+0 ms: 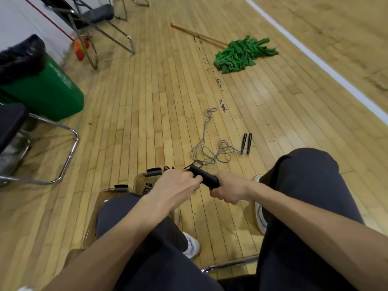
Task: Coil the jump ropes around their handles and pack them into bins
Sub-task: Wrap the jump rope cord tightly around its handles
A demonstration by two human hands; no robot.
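Two clear bins [105, 199] stand by the left knee; the farther bin [138, 180] holds a dark bundle [148, 186]. The left hand [178, 185] and right hand [228, 193] grip one pair of black handles [206, 177]. One grey rope [210, 152] lies loose on the floor ahead.

Wood floor [159, 97], metal chairs [100, 30], white wall [19, 19]

The held handles [206, 179] are looking black, the rope [203, 134] grey; mop [241, 55] & trash can [48, 93] are showing green, floor line [315, 57] white.
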